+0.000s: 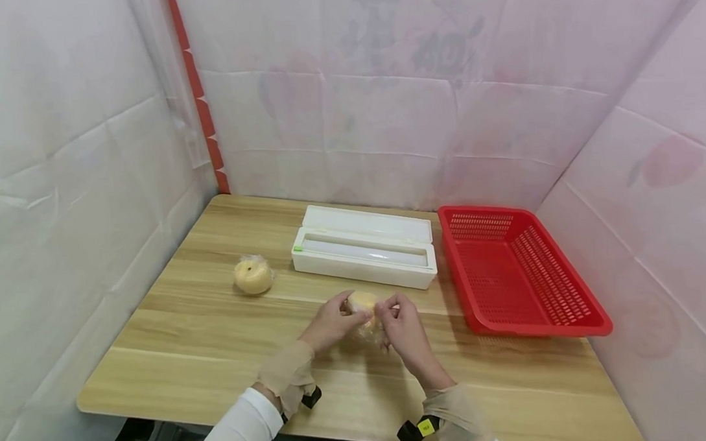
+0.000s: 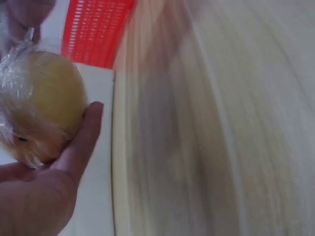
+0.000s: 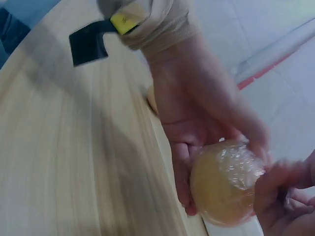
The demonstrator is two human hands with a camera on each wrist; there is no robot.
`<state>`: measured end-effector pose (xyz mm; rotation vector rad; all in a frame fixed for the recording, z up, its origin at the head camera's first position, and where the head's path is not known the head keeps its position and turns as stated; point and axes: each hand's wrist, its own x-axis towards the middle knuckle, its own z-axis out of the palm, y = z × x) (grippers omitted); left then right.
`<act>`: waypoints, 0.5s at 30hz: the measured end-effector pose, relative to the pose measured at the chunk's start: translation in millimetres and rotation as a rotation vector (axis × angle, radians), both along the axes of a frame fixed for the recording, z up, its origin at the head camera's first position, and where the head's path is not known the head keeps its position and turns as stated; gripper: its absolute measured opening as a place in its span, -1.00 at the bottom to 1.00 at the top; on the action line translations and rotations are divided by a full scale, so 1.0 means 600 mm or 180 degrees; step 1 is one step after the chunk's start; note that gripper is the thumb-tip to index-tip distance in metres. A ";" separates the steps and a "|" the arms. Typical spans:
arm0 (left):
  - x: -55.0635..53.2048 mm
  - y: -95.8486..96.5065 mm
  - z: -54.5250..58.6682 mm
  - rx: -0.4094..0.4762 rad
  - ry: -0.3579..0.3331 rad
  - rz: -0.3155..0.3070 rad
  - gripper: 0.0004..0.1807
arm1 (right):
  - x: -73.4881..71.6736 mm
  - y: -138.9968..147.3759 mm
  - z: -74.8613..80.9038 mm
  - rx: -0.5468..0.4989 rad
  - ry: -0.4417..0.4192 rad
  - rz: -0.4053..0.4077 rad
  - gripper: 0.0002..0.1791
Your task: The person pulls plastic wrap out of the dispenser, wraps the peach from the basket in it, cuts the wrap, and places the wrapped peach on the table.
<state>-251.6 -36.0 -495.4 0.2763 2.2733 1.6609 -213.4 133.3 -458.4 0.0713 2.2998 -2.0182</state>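
A round yellow fruit (image 1: 364, 301) wrapped in clear plastic film is held above the near middle of the table. My left hand (image 1: 332, 324) grips it from the left, thumb on the near side. In the left wrist view, crinkled film (image 2: 12, 88) bunches over one side of the fruit, near a small dark spot. My right hand (image 3: 290, 201) has its fingers curled at the fruit's other side, pinching the loose film. Farther left on the table sits a second yellow fruit (image 1: 253, 276), also wrapped, with film sticking up at its top.
Behind the hands lies a long white cling film box (image 1: 360, 271) with its lid (image 1: 367, 224) raised and a film roll (image 1: 362, 251) inside. A red perforated plastic basket (image 1: 475, 300) stands at the right of the wooden table (image 1: 177, 356). Pale sheets (image 1: 338, 117) enclose the table.
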 end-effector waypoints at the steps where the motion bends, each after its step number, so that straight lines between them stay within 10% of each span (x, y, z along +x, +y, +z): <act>1: 0.001 -0.002 -0.002 0.0007 -0.0008 -0.0005 -0.09 | 0.000 0.001 0.000 -0.0112 -0.0027 0.0042 -0.84; 15: 0.000 -0.022 -0.010 -0.0001 0.0065 -0.0313 -0.24 | -0.004 0.048 0.005 -0.0563 -0.0574 0.1186 -0.64</act>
